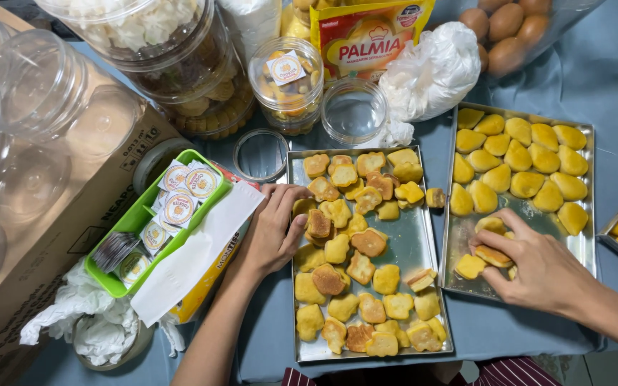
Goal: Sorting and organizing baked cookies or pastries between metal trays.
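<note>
Two trays of cookies side by side, hands on each

The left hand [275, 230] rests on the middle tray's [416, 243] nine o'clock edge; the right hand [534, 263] lies in the right tray [459, 236] at six o'clock. An empty jar [354, 111] stands at twelve o'clock of the middle tray, a lid [260, 154] at eleven, a basket [109, 275] at nine.

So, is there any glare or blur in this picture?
Head view: mostly sharp and evenly lit; soft glare on the bare metal of the middle tray and on the clear jars at the left; faint shadows under the left hand and right hand.
</note>
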